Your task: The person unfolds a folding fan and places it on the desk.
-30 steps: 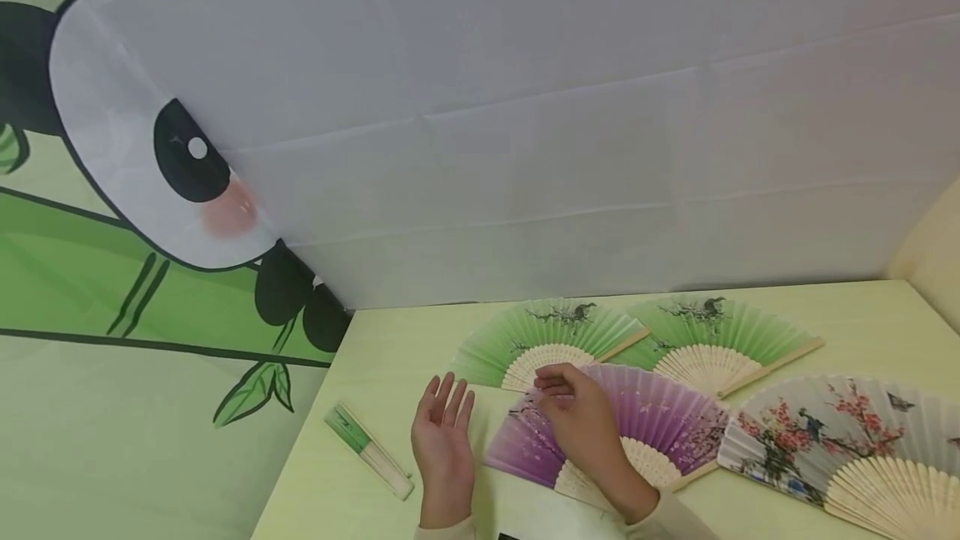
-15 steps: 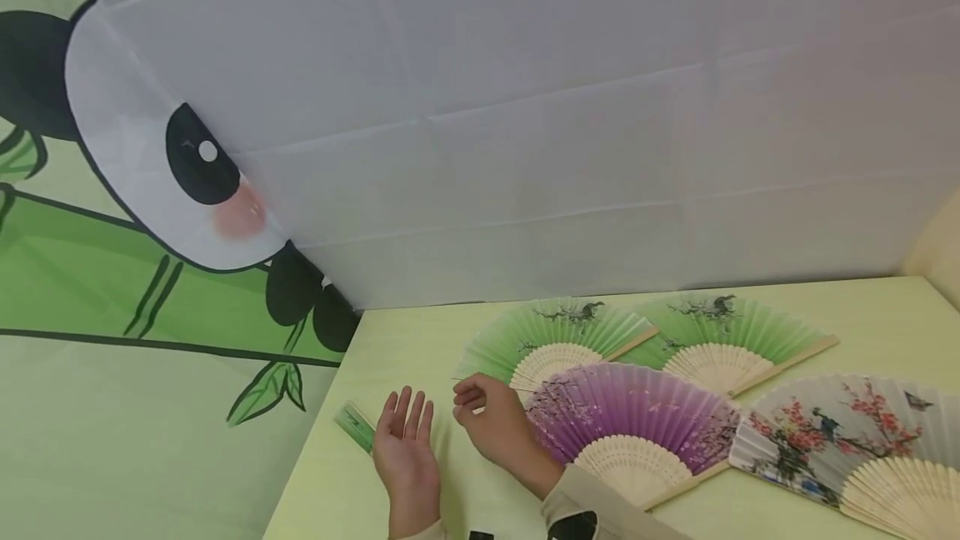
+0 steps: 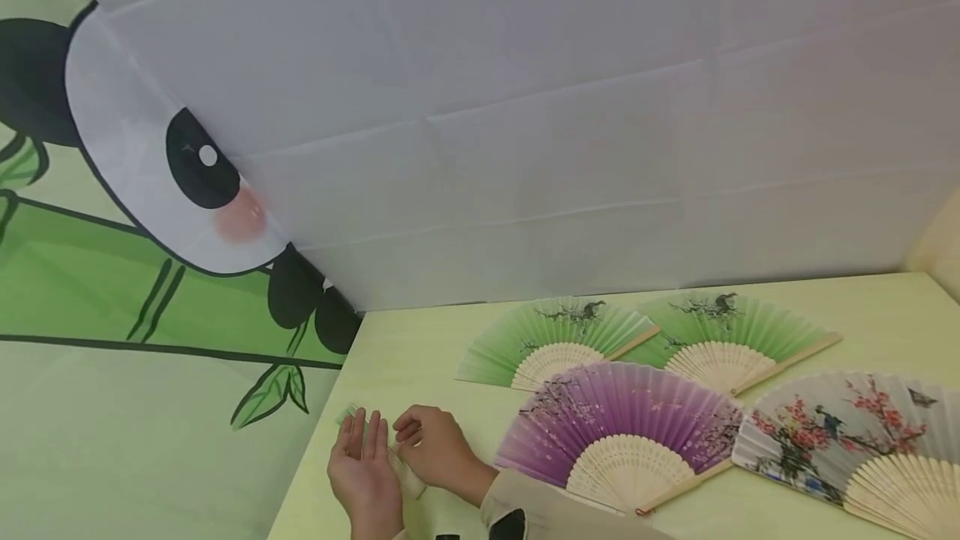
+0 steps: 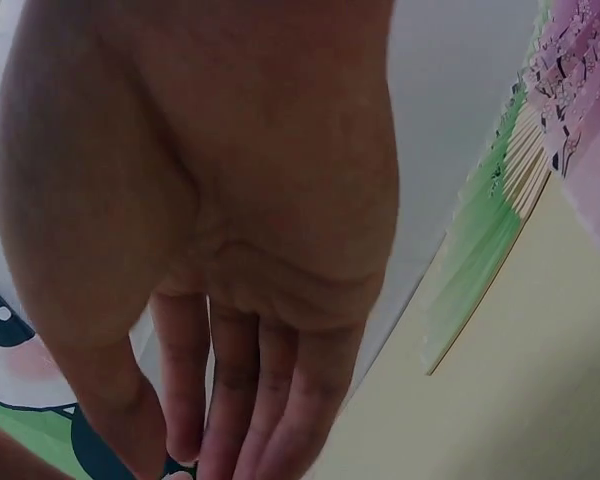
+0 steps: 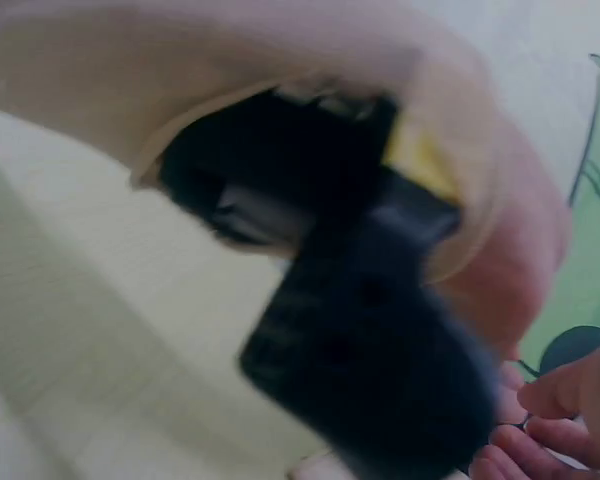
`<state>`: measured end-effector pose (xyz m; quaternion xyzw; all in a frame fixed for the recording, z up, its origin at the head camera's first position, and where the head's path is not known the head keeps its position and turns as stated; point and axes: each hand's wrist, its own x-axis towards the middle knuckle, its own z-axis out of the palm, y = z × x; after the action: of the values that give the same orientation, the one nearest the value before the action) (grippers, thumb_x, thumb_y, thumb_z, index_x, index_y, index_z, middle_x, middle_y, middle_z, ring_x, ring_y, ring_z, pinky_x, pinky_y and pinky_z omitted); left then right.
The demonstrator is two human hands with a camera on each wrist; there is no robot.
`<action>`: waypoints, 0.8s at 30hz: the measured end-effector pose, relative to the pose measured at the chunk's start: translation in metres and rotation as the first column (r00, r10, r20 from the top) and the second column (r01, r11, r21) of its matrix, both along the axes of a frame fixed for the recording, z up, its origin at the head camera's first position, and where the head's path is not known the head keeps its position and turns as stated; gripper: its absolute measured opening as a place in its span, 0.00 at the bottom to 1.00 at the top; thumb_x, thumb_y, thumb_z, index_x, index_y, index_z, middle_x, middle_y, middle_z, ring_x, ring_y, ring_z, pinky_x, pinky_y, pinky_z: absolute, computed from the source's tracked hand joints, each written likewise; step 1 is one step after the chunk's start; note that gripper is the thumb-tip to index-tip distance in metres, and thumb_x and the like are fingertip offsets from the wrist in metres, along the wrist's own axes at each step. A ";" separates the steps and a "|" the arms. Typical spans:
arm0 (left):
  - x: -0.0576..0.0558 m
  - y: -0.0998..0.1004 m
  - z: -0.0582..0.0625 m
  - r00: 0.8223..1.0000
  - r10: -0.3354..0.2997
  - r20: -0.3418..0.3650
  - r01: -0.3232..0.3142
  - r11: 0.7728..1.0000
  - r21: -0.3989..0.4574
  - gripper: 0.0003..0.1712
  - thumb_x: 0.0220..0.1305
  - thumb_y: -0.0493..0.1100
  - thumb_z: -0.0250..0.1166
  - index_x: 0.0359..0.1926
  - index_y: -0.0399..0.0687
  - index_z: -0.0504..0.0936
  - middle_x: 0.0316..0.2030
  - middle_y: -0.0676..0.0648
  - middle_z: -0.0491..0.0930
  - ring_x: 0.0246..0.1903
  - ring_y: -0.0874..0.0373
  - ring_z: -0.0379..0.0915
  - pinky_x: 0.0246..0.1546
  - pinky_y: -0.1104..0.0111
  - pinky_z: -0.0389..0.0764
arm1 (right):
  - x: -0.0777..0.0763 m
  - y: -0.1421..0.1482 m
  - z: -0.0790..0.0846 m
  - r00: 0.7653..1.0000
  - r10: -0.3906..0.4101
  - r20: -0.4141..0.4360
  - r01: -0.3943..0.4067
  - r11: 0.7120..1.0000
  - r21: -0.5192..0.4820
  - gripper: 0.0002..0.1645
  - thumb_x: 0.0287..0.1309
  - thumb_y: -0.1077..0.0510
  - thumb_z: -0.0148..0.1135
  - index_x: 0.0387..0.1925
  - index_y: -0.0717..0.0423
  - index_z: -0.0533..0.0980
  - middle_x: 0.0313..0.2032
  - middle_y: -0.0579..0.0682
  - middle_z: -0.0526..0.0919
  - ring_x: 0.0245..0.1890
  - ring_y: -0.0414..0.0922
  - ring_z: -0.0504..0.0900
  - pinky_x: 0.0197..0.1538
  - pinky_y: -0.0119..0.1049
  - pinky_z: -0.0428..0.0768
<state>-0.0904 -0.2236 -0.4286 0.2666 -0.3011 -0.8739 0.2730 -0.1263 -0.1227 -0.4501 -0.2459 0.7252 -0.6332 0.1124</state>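
My left hand (image 3: 365, 473) is palm up with its fingers straight, and it holds nothing. In the left wrist view the palm (image 4: 270, 200) fills much of the picture. Close to its right side is my right hand (image 3: 438, 450), fingers loosely bent, with nothing visible in its grasp. Both hands overlap a folded green fan (image 3: 409, 480) in the head view; only its pale wooden end and a bit of its green tip show. The right wrist view is blurred, and a dark wrist device (image 5: 380, 330) hides most of that hand.
On the pale yellow table (image 3: 408, 340) lie several spread fans. A purple fan (image 3: 622, 407) is in the middle, green fans (image 3: 555, 327) lie behind it, and a white floral fan (image 3: 825, 432) lies at right. Behind hangs a white cloth (image 3: 525, 148) with a panda print.
Both hands have moved left, the right one from over the purple fan, down to the folded green fan. The spread fans have kept their places on the table.
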 end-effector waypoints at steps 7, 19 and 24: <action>0.011 -0.020 -0.004 0.997 0.072 -0.024 -0.069 0.994 0.087 0.29 0.73 0.48 0.39 0.71 0.52 0.46 0.68 0.49 0.49 0.66 0.51 0.49 0.63 0.67 0.59 | 0.005 -0.028 -0.020 0.997 0.070 -0.023 -0.068 0.994 0.089 0.12 0.48 0.67 0.63 0.38 0.60 0.78 0.29 0.45 0.80 0.29 0.32 0.77 0.32 0.24 0.75; 0.019 -0.048 -0.014 0.987 0.154 0.044 -0.158 0.980 0.118 0.27 0.73 0.49 0.36 0.70 0.54 0.48 0.61 0.52 0.58 0.62 0.54 0.56 0.63 0.66 0.58 | -0.001 -0.049 -0.042 0.982 0.113 -0.152 -0.061 0.950 0.306 0.21 0.42 0.59 0.74 0.42 0.57 0.79 0.33 0.42 0.79 0.32 0.32 0.73 0.36 0.26 0.74; 0.018 -0.055 -0.023 0.983 0.140 0.120 -0.148 0.987 0.060 0.27 0.73 0.50 0.33 0.71 0.54 0.48 0.63 0.52 0.57 0.66 0.52 0.50 0.63 0.66 0.58 | -0.002 -0.054 -0.048 0.950 0.084 -0.302 0.047 0.914 0.403 0.24 0.39 0.55 0.75 0.42 0.53 0.79 0.32 0.40 0.75 0.31 0.33 0.67 0.34 0.23 0.69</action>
<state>-0.0719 -0.2787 -0.4513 0.3471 -0.2662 -0.8448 0.3083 -0.1286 -0.1770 -0.4985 -0.3215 0.8466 -0.4211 0.0505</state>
